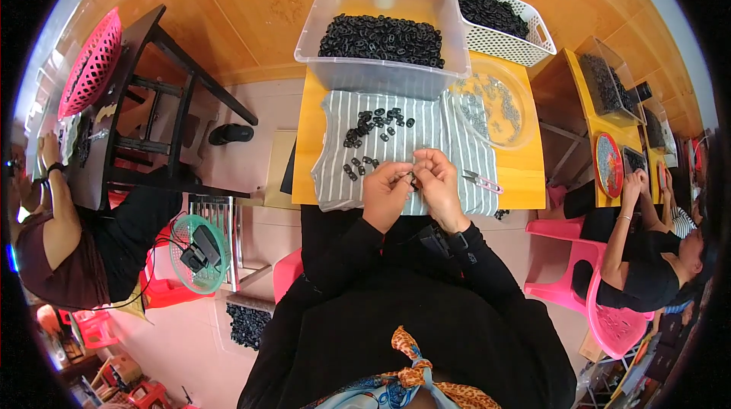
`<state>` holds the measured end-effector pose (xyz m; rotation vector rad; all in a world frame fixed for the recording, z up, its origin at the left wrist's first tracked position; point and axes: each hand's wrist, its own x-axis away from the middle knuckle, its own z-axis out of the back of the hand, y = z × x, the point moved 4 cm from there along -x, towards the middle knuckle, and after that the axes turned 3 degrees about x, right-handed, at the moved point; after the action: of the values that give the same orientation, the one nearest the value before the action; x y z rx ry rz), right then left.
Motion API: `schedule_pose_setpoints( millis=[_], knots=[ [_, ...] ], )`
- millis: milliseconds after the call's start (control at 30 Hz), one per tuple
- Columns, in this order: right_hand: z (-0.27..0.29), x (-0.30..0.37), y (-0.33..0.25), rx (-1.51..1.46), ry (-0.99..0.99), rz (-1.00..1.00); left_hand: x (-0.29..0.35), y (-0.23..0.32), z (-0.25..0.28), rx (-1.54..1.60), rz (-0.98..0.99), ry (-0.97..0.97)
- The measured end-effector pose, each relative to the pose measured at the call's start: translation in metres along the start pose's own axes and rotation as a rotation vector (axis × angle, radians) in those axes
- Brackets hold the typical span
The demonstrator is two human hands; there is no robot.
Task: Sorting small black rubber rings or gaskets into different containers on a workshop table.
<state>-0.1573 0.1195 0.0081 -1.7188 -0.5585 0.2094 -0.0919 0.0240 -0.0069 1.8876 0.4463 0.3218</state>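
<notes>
Over the near edge of a grey-and-white striped cloth (335,173), my left hand (384,197) and my right hand (443,190) meet, fingers pinched together. Between the fingertips is a small black piece (413,180), mostly covered, apparently like the loose ones. Several small black two-holed plastic pieces (373,121) lie scattered on the cloth, beyond and left of my hands. To the right of my right hand rests a pair of thread snips (487,183) with a pink handle. A round clear tray (525,108) with small shiny bits sits at the right, past the snips.
Behind the cloth stands a large clear bin (381,78) of black pieces, beside a white perforated basket (541,42) holding more. The yellow table (525,188) ends just before my body. People work at both sides, one near a dark table (114,135), another by a pink chair (560,257).
</notes>
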Motion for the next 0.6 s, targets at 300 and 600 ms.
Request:
schedule_pose_setpoints(
  millis=[300,600],
  knots=[
    [0.021,-0.011,-0.009,0.488,0.138,0.265,-0.005,-0.003,0.015,0.161,0.134,0.009],
    [0.041,-0.022,0.005,0.536,0.134,0.178,0.000,-0.007,0.020,0.167,0.189,0.023]
  ],
)
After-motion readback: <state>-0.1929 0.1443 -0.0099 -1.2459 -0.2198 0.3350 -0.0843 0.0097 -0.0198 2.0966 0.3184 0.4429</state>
